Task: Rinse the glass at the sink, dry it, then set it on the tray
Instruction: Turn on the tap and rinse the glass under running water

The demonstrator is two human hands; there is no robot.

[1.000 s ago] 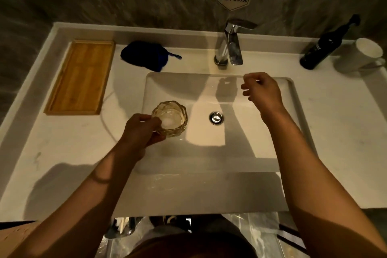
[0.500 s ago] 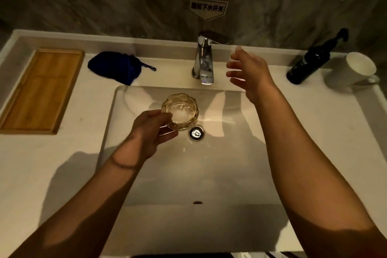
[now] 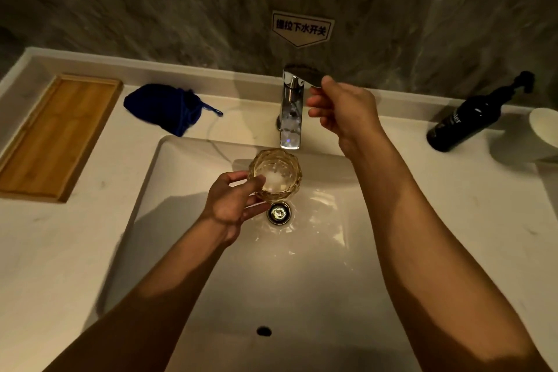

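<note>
My left hand [image 3: 234,205] grips a faceted clear glass [image 3: 276,175] by its left side, holding it upright over the white sink basin [image 3: 187,172], just below the spout of the chrome faucet [image 3: 291,112]. Something whitish shows inside the glass. My right hand [image 3: 342,109] has its fingers on the right end of the faucet's flat lever handle [image 3: 302,72]. I cannot see a stream of water. A wooden tray [image 3: 57,136] lies on the counter at the far left. A dark blue cloth [image 3: 164,109] lies between the tray and the faucet.
The drain [image 3: 278,213] sits just beyond my left hand in the basin. A dark pump bottle [image 3: 471,118] and a white mug [image 3: 543,127] stand at the back right of the counter. A sign [image 3: 302,29] is fixed on the marble wall above the faucet.
My left hand carried the glass from the basin's left side to under the spout. My right hand rose from over the basin and took hold of the faucet lever.
</note>
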